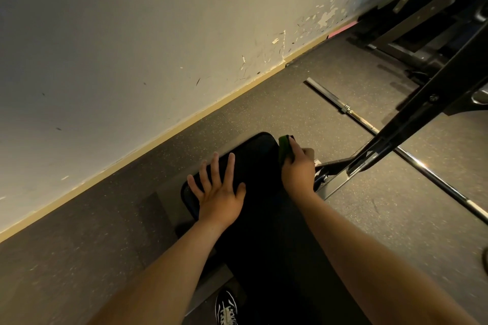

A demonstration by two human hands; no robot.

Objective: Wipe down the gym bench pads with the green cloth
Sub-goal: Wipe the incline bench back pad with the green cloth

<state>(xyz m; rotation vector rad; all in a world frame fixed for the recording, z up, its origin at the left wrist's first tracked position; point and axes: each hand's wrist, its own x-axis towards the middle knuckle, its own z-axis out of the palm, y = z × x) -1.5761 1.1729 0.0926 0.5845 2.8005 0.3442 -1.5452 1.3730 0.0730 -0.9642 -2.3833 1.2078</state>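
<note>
Head view, left grip [219,192]: released, with the fingers straight and spread. The palm lies flat on the bench pad [264,219], probably to steady it.
Head view, right grip [298,166]: grasping the green cloth [284,149], fingers curled round it.
Green cloth: bunched at the far right corner of the pad, against its edge.
Bench pad: dark, and no wet trace or dust shows on it.
Done: I cannot tell which part is already wiped. The wiping looks to be in progress at the far end.
Left: I judge the near length of the pad and any other pads, which are not in view.
Around: a barbell [369,129] lies on the floor [343,74].
</note>
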